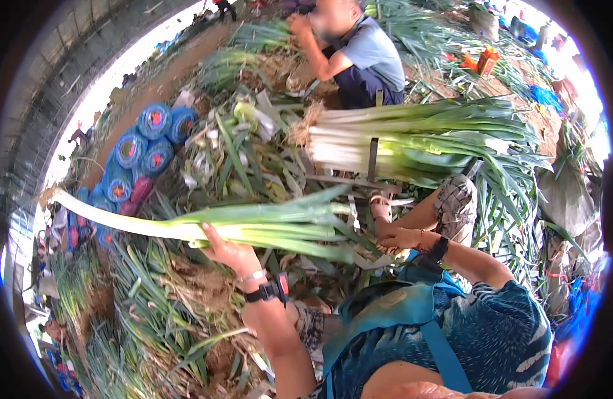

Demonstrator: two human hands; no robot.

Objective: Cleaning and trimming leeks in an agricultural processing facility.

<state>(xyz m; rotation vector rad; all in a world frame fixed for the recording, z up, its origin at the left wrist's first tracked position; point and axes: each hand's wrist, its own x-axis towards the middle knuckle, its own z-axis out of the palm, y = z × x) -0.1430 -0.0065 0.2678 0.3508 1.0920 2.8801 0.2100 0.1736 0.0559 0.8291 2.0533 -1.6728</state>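
My left hand is closed round a long leek where the white stalk turns green. The leek lies level, its root end pointing left and its leaves spreading right. My right hand is beside my bent knee, fingers curled together; whatever they hold, if anything, does not show. Beyond that hand lies a thick bundle of leeks, roots to the left and leaves to the right, with a dark strap across its stalks. A metal bar shows along the bundle's near side.
Loose leeks and leaf scraps cover the ground at the left. Rolls of blue wrapped material stand beyond them. Another person squats behind the bundle. A red-orange packet lies at the far right among leaves, near blue plastic.
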